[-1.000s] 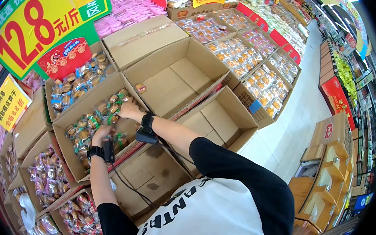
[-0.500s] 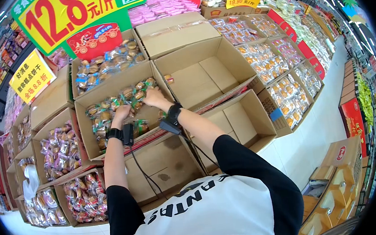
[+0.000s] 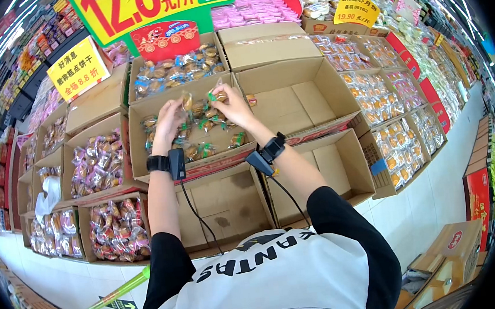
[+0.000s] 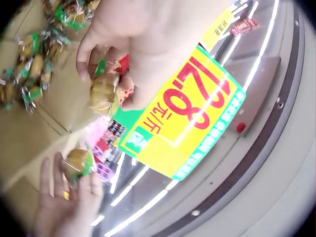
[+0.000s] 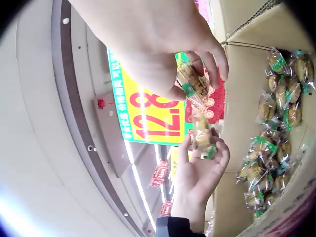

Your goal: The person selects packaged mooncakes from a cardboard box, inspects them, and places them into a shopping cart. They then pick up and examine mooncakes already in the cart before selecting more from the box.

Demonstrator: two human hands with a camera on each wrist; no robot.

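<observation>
In the head view, both hands are over a cardboard box (image 3: 141, 146) that holds wrapped pastries (image 3: 212, 122) in clear film with green print. My left hand (image 3: 168, 121) pinches one wrapped pastry (image 4: 103, 94) between thumb and fingers, lifted above the others. A second wrapped pastry (image 5: 193, 84) is held by the fingertips of my right hand (image 3: 234, 105). The two hands face each other, a short gap apart, with the held packets between them. Loose packets (image 5: 269, 163) lie along the box floor in the right wrist view.
Behind stands a box of blue-printed packets (image 3: 175, 72), under a big yellow price sign (image 3: 141, 11). Bare-bottomed boxes (image 3: 290, 101) stand to the right and in front. Boxes of purple-wrapped (image 3: 98, 167) and red-wrapped pastries (image 3: 119, 230) flank the left. A green cart handle (image 3: 115, 292) shows low left.
Both hands have risen from among the packets in the box, now each with a wrapped pastry. The head view has turned left, so the boxes sit further right.
</observation>
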